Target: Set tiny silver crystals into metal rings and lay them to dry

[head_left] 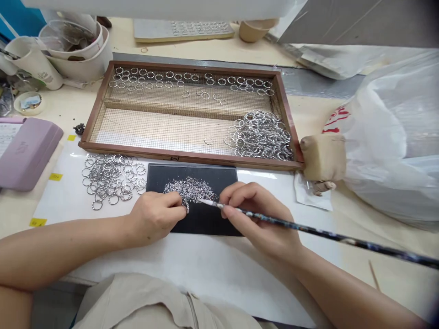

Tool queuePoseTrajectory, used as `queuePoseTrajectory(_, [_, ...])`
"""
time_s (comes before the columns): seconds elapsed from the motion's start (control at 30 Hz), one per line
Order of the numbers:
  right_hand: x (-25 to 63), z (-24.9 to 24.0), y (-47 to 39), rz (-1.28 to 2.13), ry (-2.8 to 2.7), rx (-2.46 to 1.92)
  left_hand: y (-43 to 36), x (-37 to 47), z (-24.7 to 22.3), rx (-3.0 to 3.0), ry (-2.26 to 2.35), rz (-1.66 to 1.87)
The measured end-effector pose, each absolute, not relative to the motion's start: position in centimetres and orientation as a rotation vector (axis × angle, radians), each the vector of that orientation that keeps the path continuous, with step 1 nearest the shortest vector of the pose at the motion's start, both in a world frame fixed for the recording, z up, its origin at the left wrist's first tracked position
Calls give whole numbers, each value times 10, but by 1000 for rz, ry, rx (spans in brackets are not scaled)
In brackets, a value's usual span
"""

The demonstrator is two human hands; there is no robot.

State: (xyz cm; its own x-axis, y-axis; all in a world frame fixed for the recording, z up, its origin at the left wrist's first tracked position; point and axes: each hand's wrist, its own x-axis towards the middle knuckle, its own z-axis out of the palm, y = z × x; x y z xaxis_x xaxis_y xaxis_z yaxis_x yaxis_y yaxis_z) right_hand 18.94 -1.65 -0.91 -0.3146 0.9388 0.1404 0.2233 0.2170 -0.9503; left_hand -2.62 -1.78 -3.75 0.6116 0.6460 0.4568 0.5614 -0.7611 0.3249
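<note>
Closed at the fingertips, my left hand (156, 215) pinches a silver ring (187, 207) whose edge shows past the fingers. My right hand (262, 219) is closed around a long dark patterned stick (308, 233) with a pale pointed tip (207, 202), held like a pen. That tip is at the near edge of a pile of tiny glittering stones (192, 188), close to the ring. The stones lie on a black tray (209, 224) beneath both hands. Left of the tray, a heap of silver rings (111, 179) rests on white paper.
Behind the tray stands a wood-framed mesh screen (192, 155) with ring rows at the back and a ring pile (262, 137) at right. A tan block (324, 157) and plastic bag (394, 137) stand right. A purple case (30, 153) and white tubs (82, 59) are left.
</note>
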Motion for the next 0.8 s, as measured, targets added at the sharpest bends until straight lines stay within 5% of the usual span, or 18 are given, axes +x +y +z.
queuePoseTrajectory(0.8, [203, -19, -3, 1057, -1553, -1474, -17, -25, -35, 2675, 1034, 850])
